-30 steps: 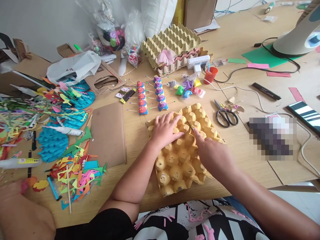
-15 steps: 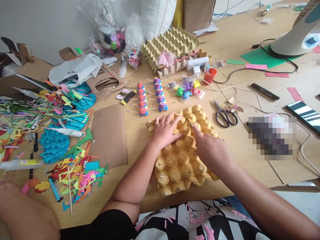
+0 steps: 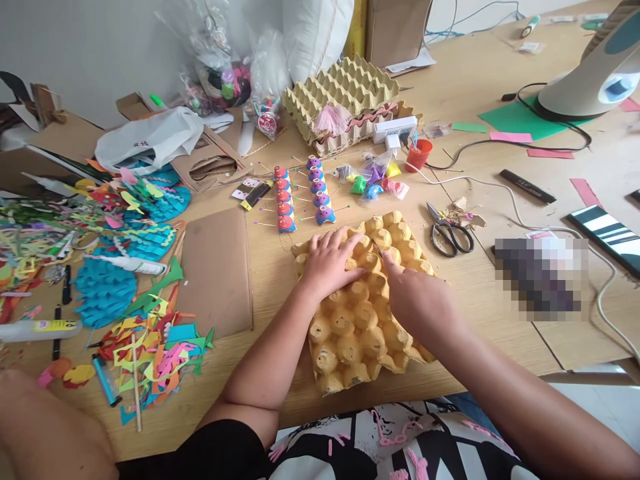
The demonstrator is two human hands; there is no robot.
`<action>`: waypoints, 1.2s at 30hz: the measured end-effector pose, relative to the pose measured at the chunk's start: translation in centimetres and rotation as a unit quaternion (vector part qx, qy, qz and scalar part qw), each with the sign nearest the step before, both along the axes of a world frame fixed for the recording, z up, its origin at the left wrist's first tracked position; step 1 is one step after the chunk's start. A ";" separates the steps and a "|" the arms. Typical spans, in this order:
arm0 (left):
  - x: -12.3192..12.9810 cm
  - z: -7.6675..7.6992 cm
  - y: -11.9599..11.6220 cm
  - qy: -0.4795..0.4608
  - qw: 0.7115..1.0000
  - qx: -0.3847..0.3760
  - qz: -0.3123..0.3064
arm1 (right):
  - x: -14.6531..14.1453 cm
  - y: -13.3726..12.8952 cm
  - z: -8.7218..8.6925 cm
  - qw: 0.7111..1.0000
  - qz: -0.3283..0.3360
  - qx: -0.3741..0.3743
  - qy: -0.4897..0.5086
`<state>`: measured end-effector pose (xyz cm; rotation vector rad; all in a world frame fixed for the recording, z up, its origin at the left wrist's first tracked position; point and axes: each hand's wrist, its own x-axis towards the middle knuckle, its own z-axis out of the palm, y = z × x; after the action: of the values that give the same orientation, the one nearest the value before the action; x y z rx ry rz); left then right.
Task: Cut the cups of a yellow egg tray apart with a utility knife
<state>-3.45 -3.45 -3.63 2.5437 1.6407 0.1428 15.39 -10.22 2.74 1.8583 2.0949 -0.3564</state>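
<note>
A yellow egg tray (image 3: 350, 323) lies bottom up on the table in front of me, its cups pointing upward. My left hand (image 3: 331, 263) rests on its upper left part, fingers spread over the cups. On the upper middle of the same tray, my right hand (image 3: 423, 300) is closed around a craft knife (image 3: 379, 251), index finger stretched along it. Only a bit of the thin blade shows, touching the tray between cups; the handle is mostly hidden in my palm.
Black-handled scissors (image 3: 451, 235) lie right of the tray. Behind it stand two painted egg-cup caterpillars (image 3: 285, 207) and bagged coloured clay (image 3: 373, 177). Paper scraps (image 3: 160, 360) and a cardboard sheet (image 3: 216, 273) lie left. Another person's arm (image 3: 45, 427) shows at lower left.
My right hand and the knife have shifted slightly toward me and left along the tray. My left hand stays in place. The view has turned a little.
</note>
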 end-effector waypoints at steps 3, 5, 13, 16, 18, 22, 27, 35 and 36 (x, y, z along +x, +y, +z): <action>0.0 0.1 0.0 -0.003 1.000 -0.002 0.002 | -0.1 -0.1 -0.3 1.000 0.003 0.000 -0.004; 0.0 0.1 0.0 -0.003 1.000 -0.004 0.003 | 0.0 -0.2 -0.7 1.000 0.010 -0.002 -0.009; 0.0 0.0 -0.1 -0.002 1.000 0.005 0.002 | 0.3 -0.3 -0.7 1.000 0.013 -0.005 -0.019; 0.0 0.0 -0.1 -0.003 1.000 0.004 0.001 | 0.0 -0.5 -0.4 1.000 0.012 -0.015 -0.016; 0.0 0.0 -0.1 -0.003 1.000 0.001 -0.001 | -0.1 -0.6 -0.5 1.000 0.011 -0.015 -0.015; 0.0 0.1 0.0 -0.003 1.000 -0.004 0.002 | 0.1 -0.5 -0.8 1.000 0.016 -0.005 -0.021; 0.1 0.1 -0.1 -0.001 1.000 -0.004 0.003 | 0.4 -0.5 -1.0 1.000 0.015 -0.006 -0.020; 0.1 0.1 -0.1 -0.004 1.000 0.002 0.002 | 0.4 -0.5 -1.0 0.999 0.026 0.013 -0.030; 0.1 0.1 -0.1 -0.005 1.000 0.001 0.002 | 0.4 -0.5 -0.9 0.999 0.024 0.010 -0.033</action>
<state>-3.40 -3.58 -3.54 2.5370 1.6435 0.1573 15.81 -10.74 1.81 1.8029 2.1021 -0.2605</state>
